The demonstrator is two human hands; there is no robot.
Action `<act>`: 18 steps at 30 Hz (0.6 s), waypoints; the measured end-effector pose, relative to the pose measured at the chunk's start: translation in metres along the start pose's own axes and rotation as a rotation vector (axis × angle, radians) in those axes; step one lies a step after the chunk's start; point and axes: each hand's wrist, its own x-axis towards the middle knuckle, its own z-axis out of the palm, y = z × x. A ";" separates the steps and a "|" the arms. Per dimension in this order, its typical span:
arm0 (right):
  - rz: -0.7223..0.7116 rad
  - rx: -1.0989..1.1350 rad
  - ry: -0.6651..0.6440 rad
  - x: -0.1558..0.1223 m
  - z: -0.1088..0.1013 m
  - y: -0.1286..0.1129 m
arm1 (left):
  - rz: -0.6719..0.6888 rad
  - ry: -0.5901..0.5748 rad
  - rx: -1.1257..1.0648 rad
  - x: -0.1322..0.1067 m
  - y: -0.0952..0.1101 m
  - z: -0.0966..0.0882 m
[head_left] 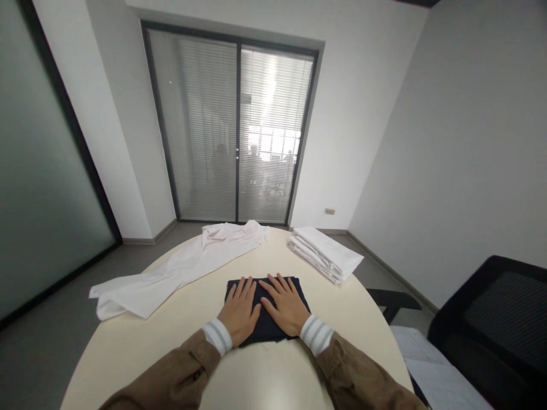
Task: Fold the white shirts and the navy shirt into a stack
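Observation:
A folded dark navy cloth (267, 330) lies flat on the round table in front of me. My left hand (242, 310) rests palm down on its left half, fingers stretched out and pointing away. On the right half lies my right hand (285, 304), also flat with the fingers spread. The thumbs point toward each other, a little apart. Both palms hide much of the cloth, whose near edge looks slightly uneven.
Along the far left of the pale round table (141, 353) stretches a loose white cloth (183, 267), one end over the rim. A stack of folded white cloth (325, 253) sits at the back right. A black mesh chair (491, 319) and white papers (436, 364) are at the right.

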 end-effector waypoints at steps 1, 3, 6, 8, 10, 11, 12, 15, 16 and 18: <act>0.018 -0.007 0.010 0.001 0.001 0.002 | -0.015 0.010 0.005 0.000 0.000 0.001; 0.048 -0.011 0.026 0.002 0.001 0.004 | -0.064 0.037 0.022 0.001 0.001 0.001; 0.056 -0.007 0.033 0.001 0.000 0.002 | -0.129 0.072 0.040 0.000 0.003 0.000; 0.060 -0.010 0.040 0.000 -0.001 -0.001 | -0.137 0.071 0.046 0.000 0.005 -0.001; 0.059 -0.022 0.060 -0.001 -0.001 -0.003 | -0.144 0.068 0.052 -0.001 0.006 -0.002; 0.053 -0.026 0.065 -0.002 -0.001 -0.004 | -0.150 0.066 0.054 -0.001 0.007 -0.002; 0.047 -0.026 0.065 -0.002 -0.001 -0.003 | -0.155 0.063 0.053 -0.002 0.006 -0.002; 0.043 -0.005 0.034 -0.001 0.001 0.000 | -0.155 0.049 0.041 -0.001 0.005 -0.001; 0.049 0.003 0.029 0.000 0.003 0.002 | -0.153 0.045 0.035 -0.001 0.004 -0.001; 0.076 0.007 0.043 0.003 0.006 0.005 | -0.146 0.043 0.018 0.001 0.001 0.000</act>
